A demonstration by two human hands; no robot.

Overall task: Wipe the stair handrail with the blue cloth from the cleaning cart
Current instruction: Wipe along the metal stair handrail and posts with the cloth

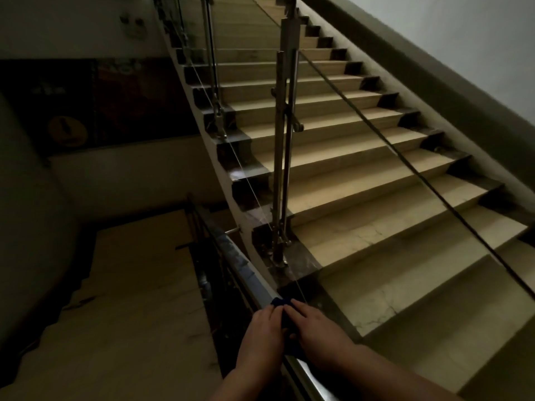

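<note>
A shiny metal handrail (235,257) runs diagonally from the dark middle left down to the bottom centre. The blue cloth (285,312) is wrapped over the rail near the bottom, mostly hidden under my hands. My left hand (262,334) presses on the cloth from the left side of the rail. From the right side, my right hand (314,328) presses on it, fingers pointing up the rail. Both hands touch each other over the cloth.
A flight of beige steps (347,157) climbs ahead on the right, behind glass panels held by metal posts (282,157). A lower flight (121,299) drops away on the left. Walls close in on both sides; the stairwell is dim.
</note>
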